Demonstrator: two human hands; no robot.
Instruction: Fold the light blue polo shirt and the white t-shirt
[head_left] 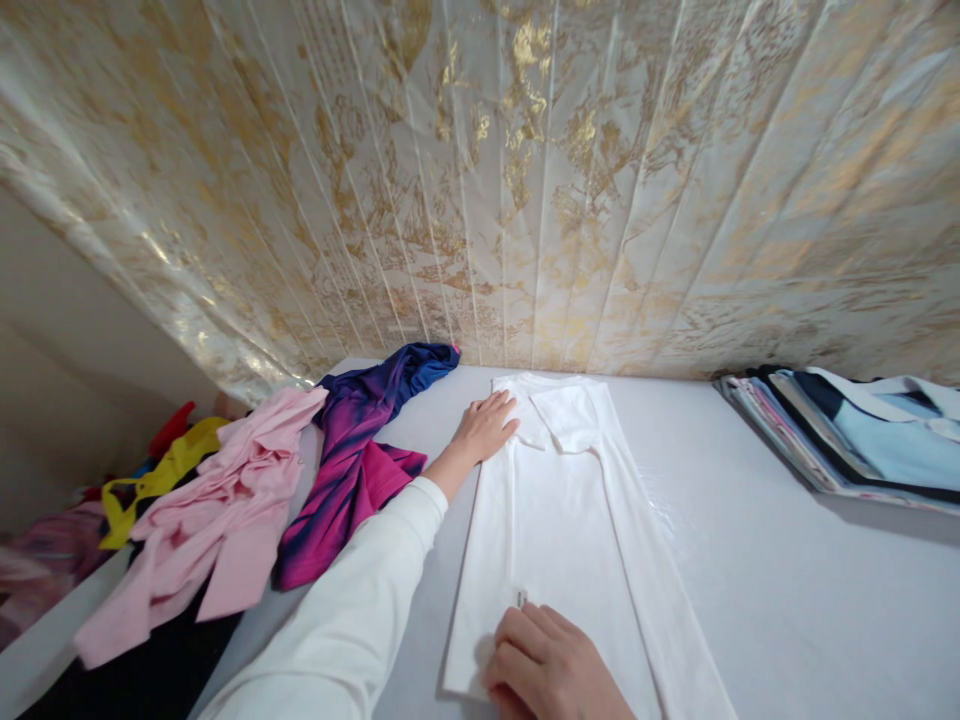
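Observation:
A white shirt (566, 520) lies lengthwise on the white table, its sides and a short sleeve turned in over the body. My left hand (487, 425) rests on the far left corner of the shirt, palm down with fingers stretched out flat. At the near end, my right hand (551, 660) has its fingers curled closed on the shirt's lower part, the fingertips partly hidden. Just beyond those knuckles shows a small label (520, 598) on the fabric.
Left of the shirt lie a purple-and-blue garment (360, 440), a pink garment (240, 500) and a yellow one (169, 470). A stack of folded clothes (862, 430) sits at the far right. A gold-patterned curtain (525, 180) hangs behind the table (787, 610).

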